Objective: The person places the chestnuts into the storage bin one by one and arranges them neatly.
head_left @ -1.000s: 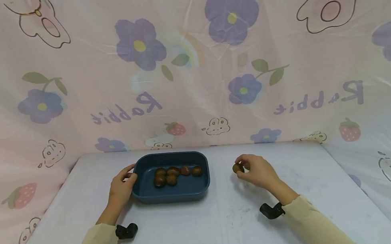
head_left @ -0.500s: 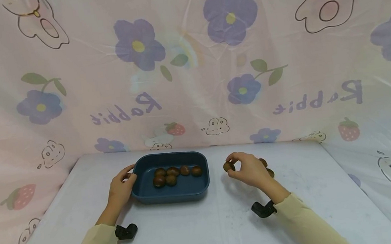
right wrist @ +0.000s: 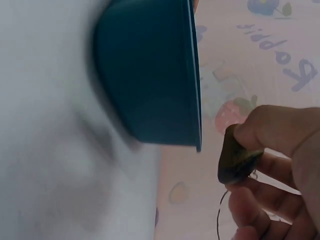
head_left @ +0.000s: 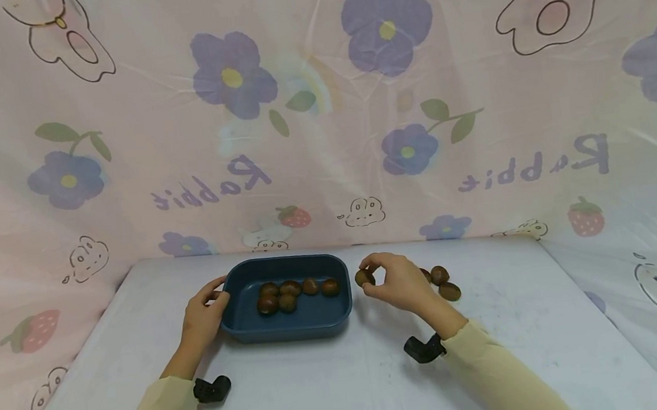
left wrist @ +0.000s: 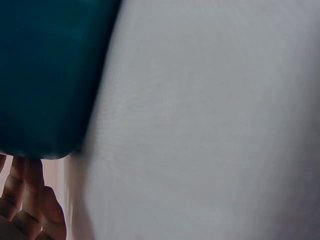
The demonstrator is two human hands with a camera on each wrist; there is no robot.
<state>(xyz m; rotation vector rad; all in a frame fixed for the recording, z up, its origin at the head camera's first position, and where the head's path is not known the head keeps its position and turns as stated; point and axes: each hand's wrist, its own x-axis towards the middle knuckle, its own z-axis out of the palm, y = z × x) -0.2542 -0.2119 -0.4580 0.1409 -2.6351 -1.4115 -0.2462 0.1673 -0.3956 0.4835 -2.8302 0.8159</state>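
Just right of the blue tray (head_left: 288,332), the right hand (head_left: 401,283) pinches a chestnut (head_left: 363,278) between thumb and fingertips; at the tray's left end, the left hand (head_left: 202,321) touches it with loosely extended fingers. So small a pinch might let the chestnut slip.

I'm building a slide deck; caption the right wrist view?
Right hand pinches a chestnut outside the blue container.

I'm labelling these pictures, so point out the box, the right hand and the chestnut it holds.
Box (head_left: 315,310), head view, bare inside floor.
Right hand (head_left: 403,283), head view, back of the hand.
Chestnut (right wrist: 234,161), right wrist view, middle of its exposed side.
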